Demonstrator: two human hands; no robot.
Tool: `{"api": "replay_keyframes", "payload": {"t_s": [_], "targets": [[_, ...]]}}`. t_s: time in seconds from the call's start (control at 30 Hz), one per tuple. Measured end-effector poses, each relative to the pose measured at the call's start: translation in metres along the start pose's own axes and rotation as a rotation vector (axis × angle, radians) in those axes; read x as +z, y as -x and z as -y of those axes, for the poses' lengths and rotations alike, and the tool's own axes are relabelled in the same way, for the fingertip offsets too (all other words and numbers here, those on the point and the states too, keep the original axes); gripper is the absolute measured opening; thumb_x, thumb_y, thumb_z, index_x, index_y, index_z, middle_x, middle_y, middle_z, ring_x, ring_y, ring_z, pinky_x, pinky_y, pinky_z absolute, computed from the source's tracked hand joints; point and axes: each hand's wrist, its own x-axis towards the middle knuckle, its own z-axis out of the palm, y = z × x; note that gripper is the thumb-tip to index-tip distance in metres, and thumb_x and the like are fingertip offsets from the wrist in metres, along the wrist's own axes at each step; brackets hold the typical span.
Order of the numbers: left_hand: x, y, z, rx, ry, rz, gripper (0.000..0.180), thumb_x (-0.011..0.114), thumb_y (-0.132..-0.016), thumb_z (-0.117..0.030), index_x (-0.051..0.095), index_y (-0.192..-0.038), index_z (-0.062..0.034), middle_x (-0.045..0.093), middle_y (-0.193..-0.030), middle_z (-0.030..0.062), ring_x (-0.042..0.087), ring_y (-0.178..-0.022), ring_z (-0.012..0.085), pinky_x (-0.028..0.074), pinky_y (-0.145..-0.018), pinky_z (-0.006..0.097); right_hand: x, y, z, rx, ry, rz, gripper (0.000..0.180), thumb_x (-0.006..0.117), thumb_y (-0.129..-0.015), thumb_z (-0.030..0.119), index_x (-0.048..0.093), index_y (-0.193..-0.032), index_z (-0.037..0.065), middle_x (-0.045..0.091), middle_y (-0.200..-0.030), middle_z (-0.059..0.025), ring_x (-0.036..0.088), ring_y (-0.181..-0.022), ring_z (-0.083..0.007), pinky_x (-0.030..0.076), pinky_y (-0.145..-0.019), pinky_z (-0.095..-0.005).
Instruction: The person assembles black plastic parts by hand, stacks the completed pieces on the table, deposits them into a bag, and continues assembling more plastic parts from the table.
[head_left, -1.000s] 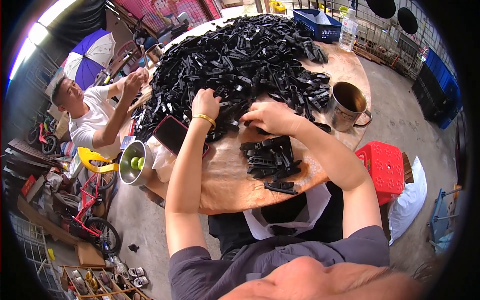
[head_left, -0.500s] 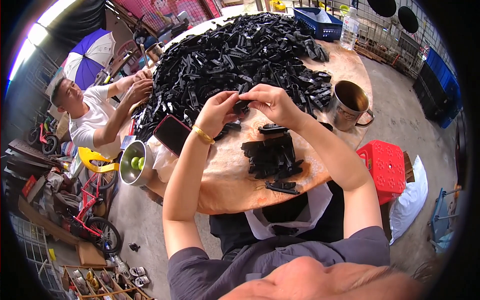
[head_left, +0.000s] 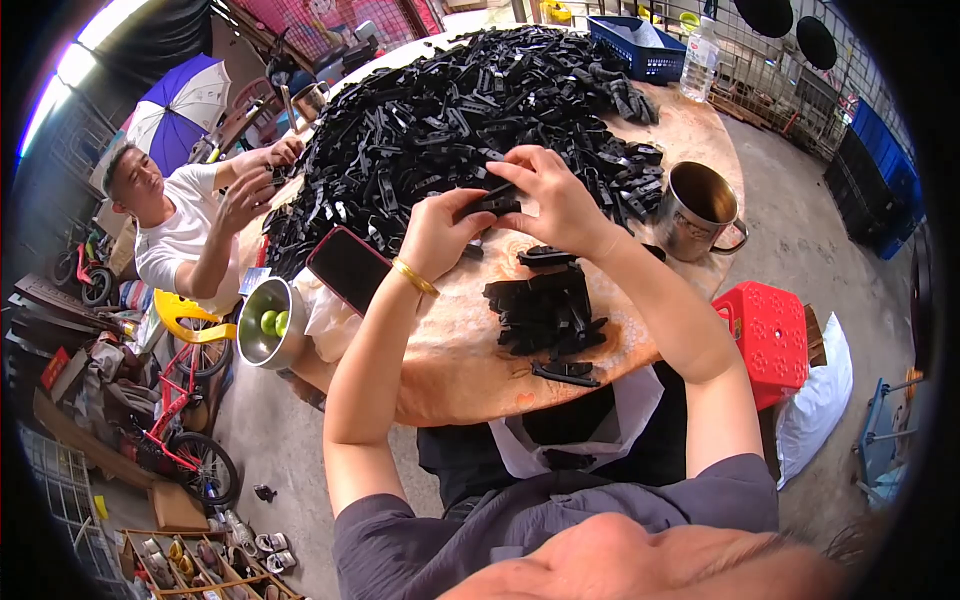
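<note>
Between my two hands is a narrow black plastic part (head_left: pixel 494 205), partly covered by fingers. My left hand (head_left: pixel 437 230) pinches its left end, and a gold bangle circles that wrist. My right hand (head_left: pixel 548 200) grips the right end, thumb below and fingers above. Just beyond my hands rises a large heap of similar black parts (head_left: pixel 450 115). Nearer my body, below my right hand, a smaller stack of black parts (head_left: pixel 543 310) rests on the orange tablecloth (head_left: pixel 450 370).
A phone (head_left: pixel 350 268) and a steel bowl (head_left: pixel 262 345) with green fruit sit at left. A steel mug (head_left: pixel 697 215) stands right, near a red stool (head_left: pixel 765 340). An open white bag (head_left: pixel 630 420) hangs at my lap. A co-worker (head_left: pixel 190 225) sits left.
My right hand has lifted and turned, its fingers spreading higher around the black part, which shows more now. The co-worker's near hand has drawn back from the heap.
</note>
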Motion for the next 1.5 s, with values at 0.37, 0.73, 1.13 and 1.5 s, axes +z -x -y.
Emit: {"api": "replay_keyframes", "payload": {"t_s": [0.37, 0.73, 1.13, 1.5], "targets": [[0.007, 0.008, -0.011, 0.186, -0.275, -0.003, 0.027, 0.066, -0.074, -0.006, 0.06, -0.1, 0.0003, 0.063, -0.075, 0.0129, 0.058, -0.061, 0.016, 0.046, -0.058, 0.027, -0.017, -0.002, -0.009, 0.5, -0.501, 0.543, 0.033, 0.072, -0.07, 0.017, 0.061, -0.097, 0.001, 0.063, -0.08, -0.0106, 0.06, -0.074, -0.0138, 0.047, -0.067, -0.0269], [0.025, 0.011, -0.005, 0.25, -0.142, 0.572, 0.032, 0.064, -0.08, -0.032, 0.065, -0.096, -0.0035, 0.063, -0.082, 0.0095, 0.058, -0.072, 0.0151, 0.046, -0.066, 0.026, 0.003, 0.02, -0.059, 0.443, 0.576, 0.31, 0.03, 0.067, -0.069, 0.036, 0.065, -0.082, 0.008, 0.057, -0.088, -0.0064, 0.053, -0.093, -0.0213, 0.042, -0.077, -0.0364], [0.019, -0.003, 0.017, -0.153, 0.375, -0.059, 0.028, 0.056, -0.086, -0.01, 0.054, -0.108, 0.0072, 0.061, -0.093, 0.0127, 0.062, -0.08, 0.016, 0.053, -0.072, 0.025, -0.007, 0.007, -0.023, 0.327, -0.318, 0.359, 0.018, 0.067, -0.068, 0.008, 0.065, -0.086, 0.002, 0.061, -0.078, -0.0103, 0.061, -0.069, -0.0192, 0.049, -0.062, -0.0274], [0.016, -0.005, 0.017, -0.272, 0.665, -0.045, 0.035, 0.055, -0.086, -0.008, 0.045, -0.116, 0.0074, 0.055, -0.096, 0.0098, 0.061, -0.077, 0.0194, 0.054, -0.075, 0.028, 0.006, 0.019, -0.034, 0.425, 0.386, 0.721, 0.021, 0.057, -0.07, 0.01, 0.062, -0.089, 0.003, 0.062, -0.083, -0.0119, 0.061, -0.075, -0.0269, 0.05, -0.068, -0.0355]]}}
